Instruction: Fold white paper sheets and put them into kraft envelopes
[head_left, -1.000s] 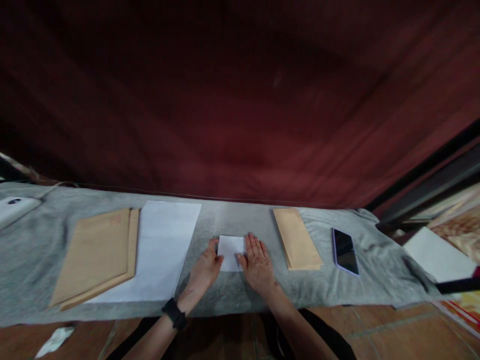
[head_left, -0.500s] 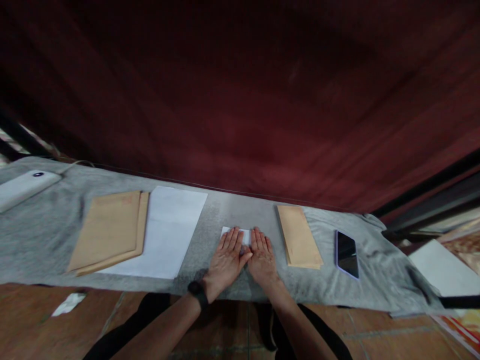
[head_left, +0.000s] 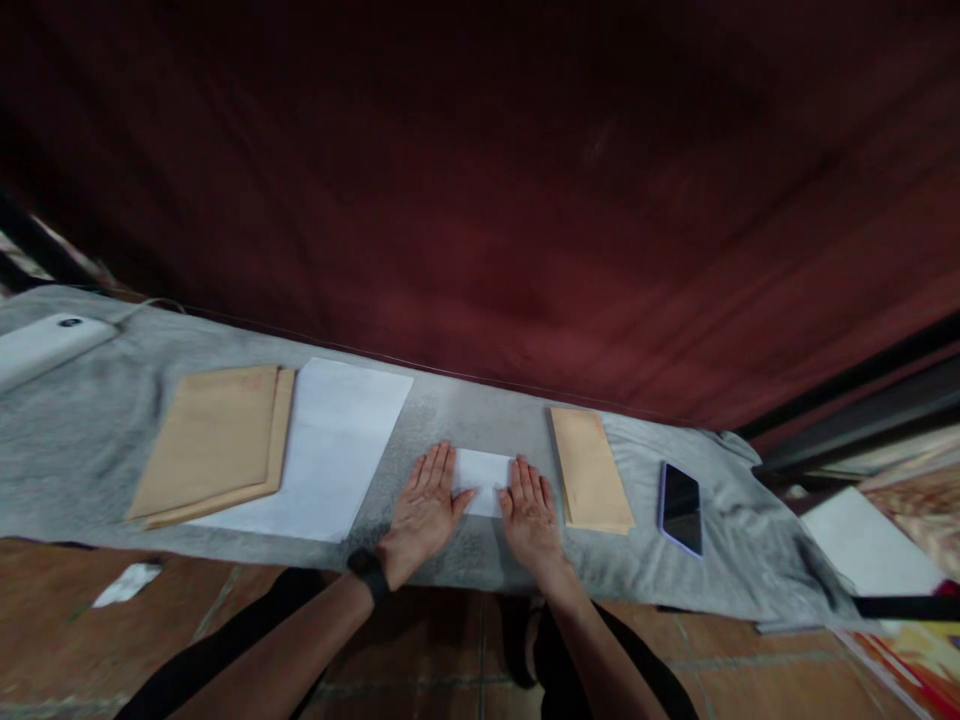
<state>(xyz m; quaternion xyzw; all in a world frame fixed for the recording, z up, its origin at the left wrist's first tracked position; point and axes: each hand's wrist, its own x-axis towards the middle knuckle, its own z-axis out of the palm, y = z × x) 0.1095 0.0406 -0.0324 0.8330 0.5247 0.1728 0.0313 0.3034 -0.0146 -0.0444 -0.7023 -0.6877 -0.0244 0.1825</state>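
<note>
A small folded white paper [head_left: 484,480] lies flat on the grey cloth, between my two hands. My left hand [head_left: 426,505] rests palm down at its left edge, fingers stretched out and the thumb reaching over the paper. On the opposite edge my right hand [head_left: 531,515] lies flat too, fingers extended, thumb touching the paper's right side. Neither hand grips anything. To the left are white paper sheets [head_left: 341,440], partly covered by large brown envelopes [head_left: 210,430]. Narrow brown envelopes [head_left: 592,470] lie just right of my right hand.
A phone [head_left: 682,506] with a purple edge lies at the right on the grey cloth [head_left: 525,410]. At the far left is a white device [head_left: 52,345] with a cord. Dark red fabric [head_left: 480,250] hangs behind the surface. A crumpled white scrap [head_left: 127,584] lies on the tiled floor.
My hands have slid apart from the middle, the left hand moving left and the right hand slightly right. More of the white paper shows between them. The camera view has shifted slightly.
</note>
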